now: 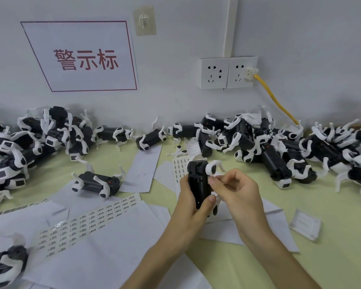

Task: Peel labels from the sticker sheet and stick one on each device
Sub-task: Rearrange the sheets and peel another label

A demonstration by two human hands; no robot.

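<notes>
My left hand point(189, 202) grips a black device with white legs point(198, 180), held upright above the table's middle. My right hand point(236, 189) is at the device's right side, its thumb and forefinger pinched together against the black body; whether a label sits between them is hidden. A long sticker sheet point(86, 222) with rows of small printed labels lies at the lower left. A second sticker sheet point(179, 167) lies just behind the held device.
Several black-and-white devices are piled along the wall at left point(29, 140) and right point(279, 147). One device point(98, 182) lies alone left of centre. White paper sheets point(142, 170) litter the yellow-green table point(331, 257). A clear plastic piece point(305, 224) lies at right.
</notes>
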